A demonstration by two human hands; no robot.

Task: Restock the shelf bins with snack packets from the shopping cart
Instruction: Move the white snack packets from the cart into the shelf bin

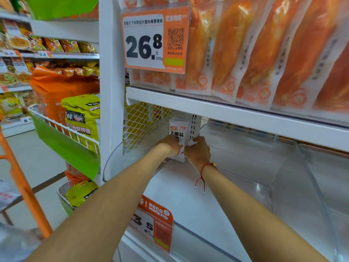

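White snack packets (178, 130) with black characters stand upright at the back left of a clear plastic shelf bin (236, 163). My left hand (170, 146) grips their lower left side. My right hand (198, 153), with a red string bracelet on the wrist, holds their lower right edge. Both arms reach deep under the white shelf above. The bottoms of the packets are hidden by my hands.
White wire mesh (143, 121) closes the bin's left side. A clear divider (311, 176) bounds it on the right. Orange packets (264, 53) fill the shelf above, behind a 26.8 price tag (151, 40). An orange cart frame (22, 182) stands at left beside wire baskets of yellow bags (83, 118).
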